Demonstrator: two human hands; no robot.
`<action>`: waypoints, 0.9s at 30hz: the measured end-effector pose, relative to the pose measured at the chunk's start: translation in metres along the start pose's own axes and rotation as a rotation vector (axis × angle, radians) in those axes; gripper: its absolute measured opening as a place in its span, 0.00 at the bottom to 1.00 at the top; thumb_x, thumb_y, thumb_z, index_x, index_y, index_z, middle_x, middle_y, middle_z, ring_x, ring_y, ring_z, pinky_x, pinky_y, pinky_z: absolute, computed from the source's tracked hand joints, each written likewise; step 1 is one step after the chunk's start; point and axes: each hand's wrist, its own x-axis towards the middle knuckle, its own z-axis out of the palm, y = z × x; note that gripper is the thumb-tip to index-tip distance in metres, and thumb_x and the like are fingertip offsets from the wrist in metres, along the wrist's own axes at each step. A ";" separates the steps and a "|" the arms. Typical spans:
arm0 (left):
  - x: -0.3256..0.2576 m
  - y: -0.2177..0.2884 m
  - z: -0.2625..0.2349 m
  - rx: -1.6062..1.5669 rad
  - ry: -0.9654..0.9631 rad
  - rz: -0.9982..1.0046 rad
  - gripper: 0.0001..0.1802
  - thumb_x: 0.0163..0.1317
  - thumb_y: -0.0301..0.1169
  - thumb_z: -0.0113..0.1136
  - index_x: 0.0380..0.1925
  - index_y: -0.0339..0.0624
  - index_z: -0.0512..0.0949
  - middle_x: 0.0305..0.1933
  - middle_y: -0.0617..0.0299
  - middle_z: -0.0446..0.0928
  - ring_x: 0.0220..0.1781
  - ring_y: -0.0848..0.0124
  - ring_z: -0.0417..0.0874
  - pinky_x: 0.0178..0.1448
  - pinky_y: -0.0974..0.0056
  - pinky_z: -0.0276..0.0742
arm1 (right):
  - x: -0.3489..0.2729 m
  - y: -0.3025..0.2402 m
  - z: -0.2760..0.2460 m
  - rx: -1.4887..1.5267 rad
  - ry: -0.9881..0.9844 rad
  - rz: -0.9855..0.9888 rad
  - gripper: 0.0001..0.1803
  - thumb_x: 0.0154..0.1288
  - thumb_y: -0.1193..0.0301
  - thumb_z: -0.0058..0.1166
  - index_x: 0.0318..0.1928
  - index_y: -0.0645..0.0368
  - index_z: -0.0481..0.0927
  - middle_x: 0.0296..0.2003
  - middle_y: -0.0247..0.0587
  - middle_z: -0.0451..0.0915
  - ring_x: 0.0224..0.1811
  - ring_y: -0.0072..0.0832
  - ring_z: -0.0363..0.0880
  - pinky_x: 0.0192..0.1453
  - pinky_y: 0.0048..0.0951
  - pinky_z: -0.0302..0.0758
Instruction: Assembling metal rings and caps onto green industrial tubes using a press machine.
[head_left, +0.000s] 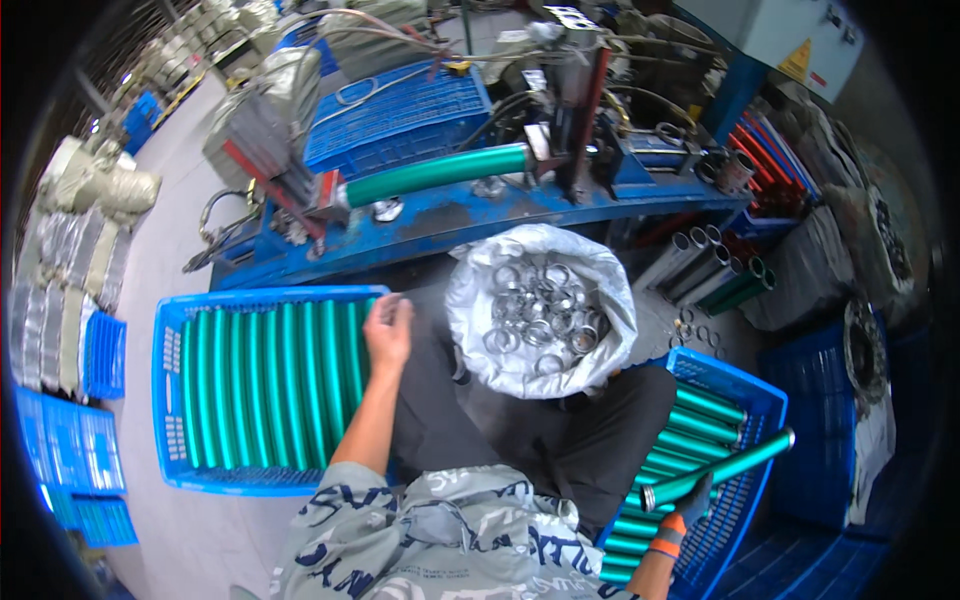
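The gloved right hand (692,506) grips a green tube (725,468) over a blue crate (738,371), while the left hand (389,332) (half curled, whether around anything I cannot tell) is near another crate (163,400) to its left, a sack (468,340) of rings (545,310) to its right and a machine (440,222) ahead.

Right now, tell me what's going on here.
The gloved right hand holds a green tube at a slant over the right blue crate, where more tubes lie. The bare left hand is at the right edge of the left blue crate, which holds a row of tubes. Ahead, a white sack holds metal rings, and another green tube sits in the blue machine.
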 end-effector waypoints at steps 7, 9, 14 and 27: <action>-0.008 0.002 0.005 0.054 -0.009 0.101 0.11 0.81 0.29 0.74 0.54 0.34 0.87 0.48 0.59 0.91 0.46 0.71 0.93 0.53 0.63 0.91 | -0.002 0.036 -0.065 -0.972 -0.149 -0.164 0.31 0.79 0.60 0.73 0.76 0.57 0.83 0.63 0.55 0.90 0.61 0.49 0.88 0.65 0.49 0.86; 0.002 -0.004 -0.007 0.069 -0.005 0.149 0.12 0.81 0.31 0.75 0.55 0.36 0.88 0.49 0.59 0.91 0.46 0.71 0.92 0.54 0.62 0.92 | -0.018 0.047 -0.085 -1.161 -0.182 -0.534 0.32 0.80 0.59 0.73 0.73 0.66 0.83 0.59 0.48 0.92 0.53 0.36 0.91 0.57 0.42 0.88; 0.029 -0.029 -0.024 -0.031 -0.074 0.175 0.15 0.83 0.29 0.71 0.59 0.28 0.85 0.51 0.49 0.92 0.50 0.66 0.94 0.56 0.62 0.96 | -0.058 0.088 -0.141 -0.893 0.248 0.085 0.49 0.67 0.36 0.78 0.62 0.76 0.89 0.55 0.63 0.95 0.57 0.50 0.94 0.66 0.48 0.85; 0.043 -0.030 -0.024 0.067 -0.136 0.227 0.17 0.84 0.31 0.70 0.60 0.25 0.84 0.50 0.45 0.92 0.49 0.62 0.95 0.55 0.60 0.97 | -0.061 0.220 -0.132 -1.605 -0.242 0.195 0.24 0.79 0.45 0.66 0.58 0.50 0.88 0.49 0.62 0.93 0.49 0.67 0.89 0.59 0.62 0.84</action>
